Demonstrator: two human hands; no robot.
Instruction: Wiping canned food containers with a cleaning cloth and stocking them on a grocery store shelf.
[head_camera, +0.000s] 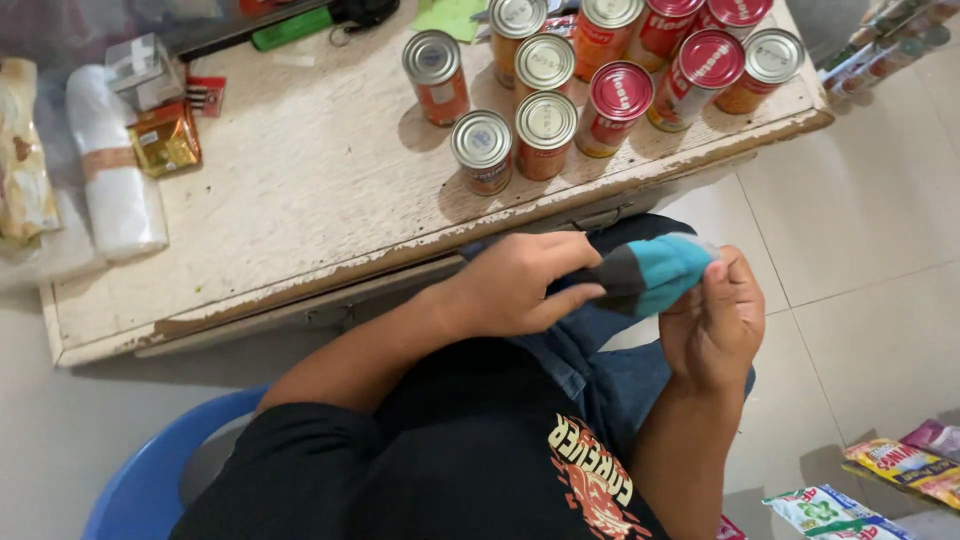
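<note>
Right now I hold a soft folded cloth (650, 275) between both hands, above my lap and just off the near edge of the wooden table (300, 190). My left hand (515, 285) wraps over its dark grey end, thumb underneath, fingers curled on top. My right hand (715, 320) pinches the teal end, fingertips closed on the fabric near its tip. I judge this to be the stage of readying the cloth, bunching or folding it into a pad, and no can is in hand yet. The next move, as I see it, calls for freeing one hand while the other keeps the cloth gathered so it does not fall open.

The cloth looks limp and knitted, in blocks of grey and teal with a pale edge. The cans (545, 130) stand upright in a close cluster on the far right part of the table, well apart from my hands: hard cylinders with ridged metal tops, some silver, some red, with orange and red paper labels. The table top is pale painted wood, scuffed, its front edge chipped. A white roll in plastic (115, 180) lies at the left.
</note>
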